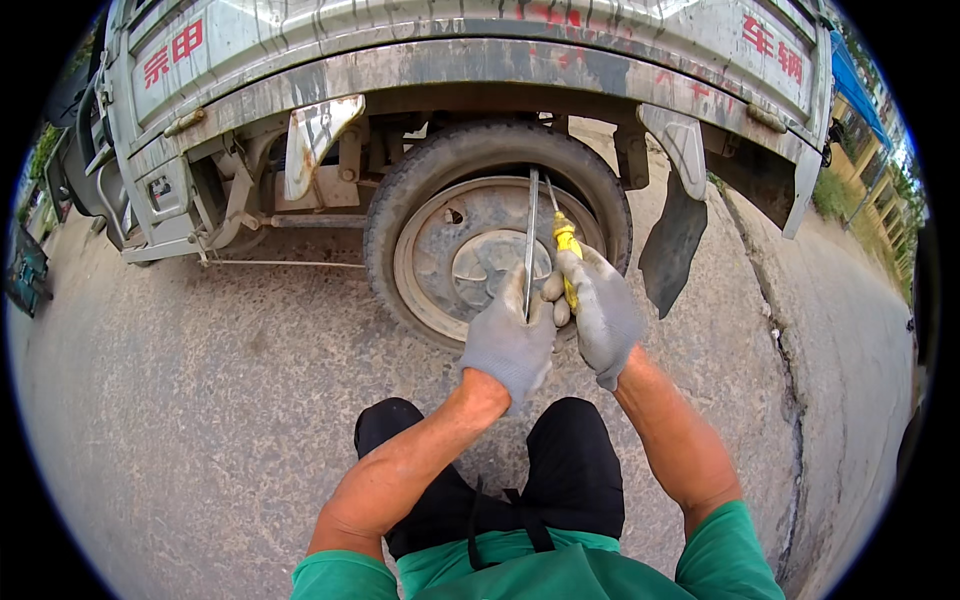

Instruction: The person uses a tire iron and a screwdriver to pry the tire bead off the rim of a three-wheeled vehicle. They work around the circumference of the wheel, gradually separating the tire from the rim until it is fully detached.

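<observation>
My left hand [512, 338], in a grey work glove, is closed round a long metal tire lever [532, 225]. The lever's far end reaches the gap between the tire [440, 163] and the upper rim of the rusty wheel [425, 245]. Just to its right, my gloved right hand [600, 308] grips a screwdriver [565, 240] by its yellow handle. Its thin shaft points up into the same gap, close beside the lever. The top of the tire stands apart from the rim there, leaving a dark opening. Both hands cover the wheel's lower right part.
Above the wheel hangs the side panel [420, 50] of a grey-white truck, with metal brackets [316, 145] below it. A black mud flap [675, 245] hangs right of the tire. A long crack [775, 320] runs through the concrete ground on the right.
</observation>
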Demonstrator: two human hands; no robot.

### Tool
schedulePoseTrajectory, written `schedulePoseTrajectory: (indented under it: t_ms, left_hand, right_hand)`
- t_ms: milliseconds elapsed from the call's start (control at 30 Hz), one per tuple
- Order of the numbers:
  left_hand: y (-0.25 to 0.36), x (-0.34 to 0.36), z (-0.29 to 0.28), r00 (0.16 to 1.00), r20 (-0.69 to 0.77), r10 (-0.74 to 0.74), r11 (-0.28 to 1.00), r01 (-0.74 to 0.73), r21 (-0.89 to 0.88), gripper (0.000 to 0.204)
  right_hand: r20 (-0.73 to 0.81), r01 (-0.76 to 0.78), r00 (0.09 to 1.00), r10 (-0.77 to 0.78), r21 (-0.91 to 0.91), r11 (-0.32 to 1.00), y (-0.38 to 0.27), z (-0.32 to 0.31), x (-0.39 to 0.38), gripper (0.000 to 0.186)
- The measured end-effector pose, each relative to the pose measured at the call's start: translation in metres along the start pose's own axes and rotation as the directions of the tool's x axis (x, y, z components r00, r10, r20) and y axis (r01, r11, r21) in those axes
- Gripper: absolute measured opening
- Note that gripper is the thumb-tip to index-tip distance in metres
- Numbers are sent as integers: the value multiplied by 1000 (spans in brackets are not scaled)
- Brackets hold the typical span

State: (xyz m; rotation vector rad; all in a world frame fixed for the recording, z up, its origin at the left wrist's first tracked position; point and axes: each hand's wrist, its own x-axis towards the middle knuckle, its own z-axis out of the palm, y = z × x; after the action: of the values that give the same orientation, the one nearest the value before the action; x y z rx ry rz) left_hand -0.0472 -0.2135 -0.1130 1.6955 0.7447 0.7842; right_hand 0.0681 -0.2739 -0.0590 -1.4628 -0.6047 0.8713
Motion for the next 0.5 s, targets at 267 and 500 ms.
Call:
schedulePoseTrajectory:
  t_ms: [267, 500]
  left_hand:
    - [-26, 1, -14, 999, 34, 7, 998, -5, -68, 52]
    - [-20, -4, -26, 992, 98, -79, 972, 99, -212, 52]
  right_hand:
    - [-189, 289, 925, -328, -208, 934, 73, 22, 25, 49]
    - [-202, 400, 848, -490, -364, 841, 99, 27, 44, 54]
